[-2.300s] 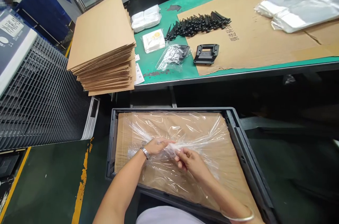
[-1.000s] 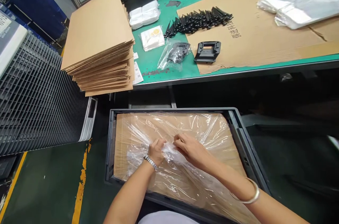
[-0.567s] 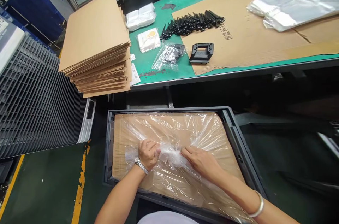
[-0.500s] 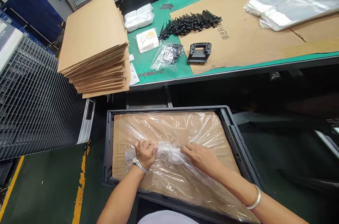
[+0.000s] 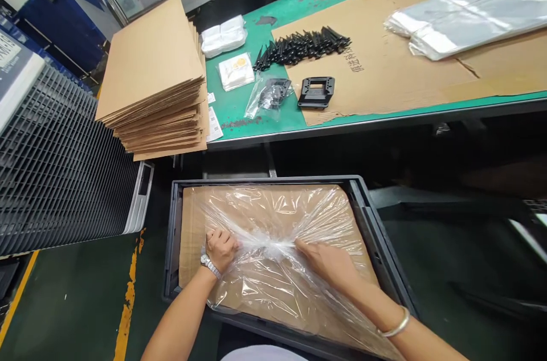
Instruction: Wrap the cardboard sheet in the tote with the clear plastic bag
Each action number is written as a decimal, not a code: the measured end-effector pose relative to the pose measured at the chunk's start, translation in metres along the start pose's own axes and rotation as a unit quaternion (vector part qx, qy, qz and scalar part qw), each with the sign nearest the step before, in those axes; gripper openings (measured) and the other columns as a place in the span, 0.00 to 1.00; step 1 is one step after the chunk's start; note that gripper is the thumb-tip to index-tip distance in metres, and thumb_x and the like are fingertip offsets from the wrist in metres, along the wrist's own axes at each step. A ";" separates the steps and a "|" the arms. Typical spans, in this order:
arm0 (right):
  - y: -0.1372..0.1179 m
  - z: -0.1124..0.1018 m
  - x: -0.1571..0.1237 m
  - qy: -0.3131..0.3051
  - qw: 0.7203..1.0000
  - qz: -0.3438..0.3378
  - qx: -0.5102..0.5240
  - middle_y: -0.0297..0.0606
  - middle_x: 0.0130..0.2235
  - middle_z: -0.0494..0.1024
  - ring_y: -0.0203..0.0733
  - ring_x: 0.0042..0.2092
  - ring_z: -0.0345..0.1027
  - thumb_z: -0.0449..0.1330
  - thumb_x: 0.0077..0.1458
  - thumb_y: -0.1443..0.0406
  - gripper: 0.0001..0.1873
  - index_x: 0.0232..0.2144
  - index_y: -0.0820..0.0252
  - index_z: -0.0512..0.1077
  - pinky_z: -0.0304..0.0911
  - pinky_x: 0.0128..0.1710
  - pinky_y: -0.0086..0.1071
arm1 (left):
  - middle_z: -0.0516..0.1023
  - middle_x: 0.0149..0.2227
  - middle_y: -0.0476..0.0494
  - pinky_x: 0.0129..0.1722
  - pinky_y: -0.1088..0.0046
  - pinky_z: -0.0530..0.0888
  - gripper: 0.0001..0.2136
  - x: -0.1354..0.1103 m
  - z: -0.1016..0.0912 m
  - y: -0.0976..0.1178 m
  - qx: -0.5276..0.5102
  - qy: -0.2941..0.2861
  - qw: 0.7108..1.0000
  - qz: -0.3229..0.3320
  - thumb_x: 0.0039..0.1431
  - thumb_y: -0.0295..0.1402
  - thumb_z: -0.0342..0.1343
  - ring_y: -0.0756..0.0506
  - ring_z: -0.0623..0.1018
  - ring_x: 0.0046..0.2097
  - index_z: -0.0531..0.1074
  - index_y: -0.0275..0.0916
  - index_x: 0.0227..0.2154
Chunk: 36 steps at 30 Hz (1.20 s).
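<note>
A clear plastic bag [image 5: 273,248] is gathered into a twisted knot over brown cardboard [image 5: 265,204] inside a grey plastic crate [image 5: 371,218]. My left hand [image 5: 221,249], with a watch at its wrist, is closed in a fist on the bag's gathered plastic, left of the knot. My right hand [image 5: 325,261] pinches the plastic on the other side of the knot. Taut folds of film spread from the knot toward the crate's corners. The fingertips of the right hand are partly hidden by the film.
Beyond the crate is a green workbench [image 5: 273,127] with stacked cardboard sheets [image 5: 149,65], black pointed parts [image 5: 303,46], a black bracket [image 5: 316,92], a bagged black part [image 5: 273,93] and flat clear bags [image 5: 465,13]. Grey stacked trays [image 5: 64,161] stand at left.
My left hand has moved left, away from the knot, and the plastic between my hands is now tighter and narrower. The right hand still pinches the film. The view has shifted slightly.
</note>
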State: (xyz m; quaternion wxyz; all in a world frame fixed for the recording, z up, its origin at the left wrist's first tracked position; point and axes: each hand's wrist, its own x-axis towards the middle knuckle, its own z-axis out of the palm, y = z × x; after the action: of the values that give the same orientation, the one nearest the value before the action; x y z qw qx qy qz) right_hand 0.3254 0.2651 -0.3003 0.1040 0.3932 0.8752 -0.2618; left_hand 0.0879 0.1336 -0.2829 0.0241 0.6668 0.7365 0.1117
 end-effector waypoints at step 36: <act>-0.039 -0.017 0.029 0.048 0.962 -0.156 0.218 0.44 0.32 0.69 0.43 0.34 0.65 0.41 0.56 0.61 0.16 0.30 0.59 0.67 0.59 0.33 0.33 | 0.74 0.25 0.47 0.38 0.71 0.67 0.23 0.059 0.035 0.051 -0.446 -0.294 0.832 -0.153 0.60 0.42 0.37 0.50 0.71 0.30 0.62 0.34 0.51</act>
State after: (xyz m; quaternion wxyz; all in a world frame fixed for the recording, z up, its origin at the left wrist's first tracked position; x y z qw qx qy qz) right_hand 0.2773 0.2717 -0.2825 -0.0689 0.2767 0.8518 -0.4395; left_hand 0.1377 0.2006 -0.3002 0.5506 0.4642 0.6574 0.2217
